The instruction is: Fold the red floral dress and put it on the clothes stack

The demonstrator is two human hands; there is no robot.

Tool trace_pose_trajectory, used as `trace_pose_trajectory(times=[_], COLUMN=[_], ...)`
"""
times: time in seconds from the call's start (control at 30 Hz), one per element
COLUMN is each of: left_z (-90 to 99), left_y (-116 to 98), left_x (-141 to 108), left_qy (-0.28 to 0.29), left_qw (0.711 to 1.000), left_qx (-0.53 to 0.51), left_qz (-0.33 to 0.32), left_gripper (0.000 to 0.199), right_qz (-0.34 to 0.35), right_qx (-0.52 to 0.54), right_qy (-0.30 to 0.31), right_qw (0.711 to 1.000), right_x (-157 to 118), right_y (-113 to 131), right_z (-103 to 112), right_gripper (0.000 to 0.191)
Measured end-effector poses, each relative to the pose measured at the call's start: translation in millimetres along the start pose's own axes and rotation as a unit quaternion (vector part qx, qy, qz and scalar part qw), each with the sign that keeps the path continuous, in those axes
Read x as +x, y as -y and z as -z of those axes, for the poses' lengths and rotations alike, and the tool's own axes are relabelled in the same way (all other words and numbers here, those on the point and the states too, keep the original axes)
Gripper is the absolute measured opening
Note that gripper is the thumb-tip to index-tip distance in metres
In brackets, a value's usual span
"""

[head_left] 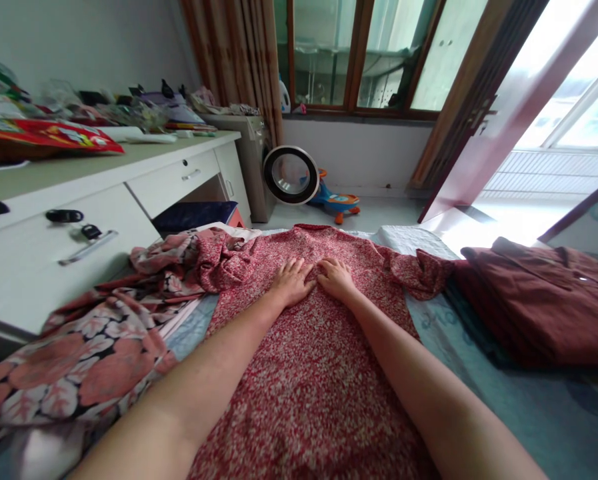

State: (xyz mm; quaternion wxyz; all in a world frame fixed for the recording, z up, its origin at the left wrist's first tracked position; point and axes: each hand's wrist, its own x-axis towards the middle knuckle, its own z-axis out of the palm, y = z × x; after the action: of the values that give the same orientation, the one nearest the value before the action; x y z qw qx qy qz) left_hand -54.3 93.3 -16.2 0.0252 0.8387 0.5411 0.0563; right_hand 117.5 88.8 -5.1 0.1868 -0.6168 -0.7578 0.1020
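A red speckled knit sweater (319, 373) lies spread out on the bed, its collar at the far end. Both its sleeves are bunched up at the sides. My left hand (293, 281) rests flat on the upper chest of the sweater with its fingers stretched out. Close beside it, my right hand (337, 279) presses on the same part, palm down and fingers extended. The fingertips of the two hands almost meet. Neither hand grips the cloth as far as I can see.
Crumpled floral cloth (93, 367) lies at left, folded brown clothes (543, 300) at right, on a light blue bedsheet (479, 367). A white desk (173, 173) stands left. Beyond are a washing machine with its round door (305, 152) ajar and a blue-orange ride-on toy (336, 198).
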Motion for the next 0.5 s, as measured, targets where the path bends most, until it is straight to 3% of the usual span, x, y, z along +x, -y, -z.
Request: trace_pose_trajectory(times=[0.1,0.2,0.37,0.5], left_z=[0.5,1.6,2.9,5.6], left_y=[0,-1,-2,-2], left_x=[0,-1,-2,-2], left_qy=[0.001,0.002,0.015,0.007], left_qw=[1.0,1.0,1.0,1.0], left_qx=[-0.001,-0.005,-0.006,-0.008], left_qz=[0.001,0.003,0.007,0.003], left_gripper=[0.061,0.061,0.061,0.06], right_qz=[-0.04,-0.089,-0.183,-0.201], right_qx=[0.133,0.243,0.344,0.382], right_qy=[-0.042,-0.097,-0.172,-0.205], right_qw=[0.989,0.961,0.905,0.878], right_x=[6,8,12,10], right_y=[-13,-29,-60,-71], right_z=[1,5,20,36], right_gripper=[0.031,0.025,0.03,0.027])
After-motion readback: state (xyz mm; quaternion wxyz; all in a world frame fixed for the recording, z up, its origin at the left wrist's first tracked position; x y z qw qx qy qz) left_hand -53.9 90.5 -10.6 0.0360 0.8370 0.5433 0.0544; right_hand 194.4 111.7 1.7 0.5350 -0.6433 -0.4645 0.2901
